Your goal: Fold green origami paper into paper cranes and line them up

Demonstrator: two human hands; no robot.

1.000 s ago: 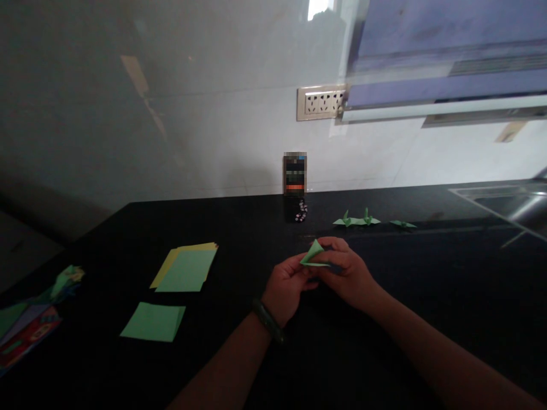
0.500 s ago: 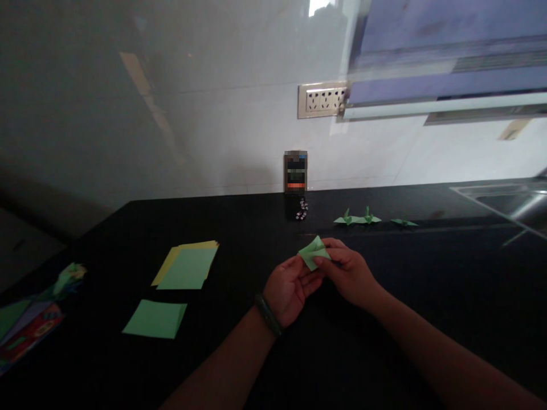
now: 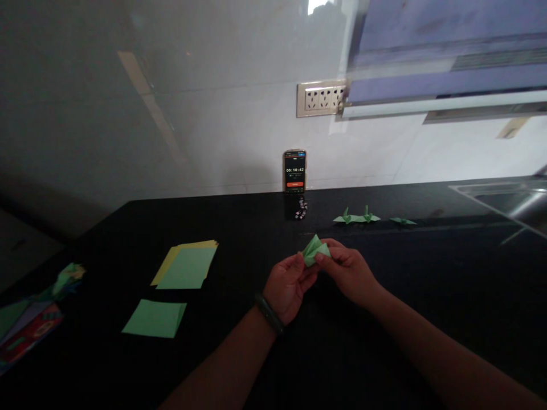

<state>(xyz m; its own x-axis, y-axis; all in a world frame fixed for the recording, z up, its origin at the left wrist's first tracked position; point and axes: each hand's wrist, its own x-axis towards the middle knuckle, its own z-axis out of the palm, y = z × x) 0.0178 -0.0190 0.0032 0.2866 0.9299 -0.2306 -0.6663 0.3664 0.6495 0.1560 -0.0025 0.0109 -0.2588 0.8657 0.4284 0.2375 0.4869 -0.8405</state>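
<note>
A small folded green paper piece [image 3: 315,250] is held just above the black counter [image 3: 384,319], near its middle. My left hand [image 3: 289,286], with a dark band on the wrist, pinches the piece's lower left side. My right hand [image 3: 350,272] grips its right side with closed fingers. Both hands meet at the paper.
A stack of green and yellow sheets [image 3: 187,266] and one green sheet [image 3: 155,318] lie to the left. Finished green paper cranes [image 3: 357,217] stand behind my hands. A phone [image 3: 294,171] showing a timer leans on the wall. Coloured paper [image 3: 29,319] is at far left, a sink [image 3: 508,202] at far right.
The green piece was turned and folded in my fingers, from a flat pointed shape to a more bunched one. My hands stayed in about the same place.
</note>
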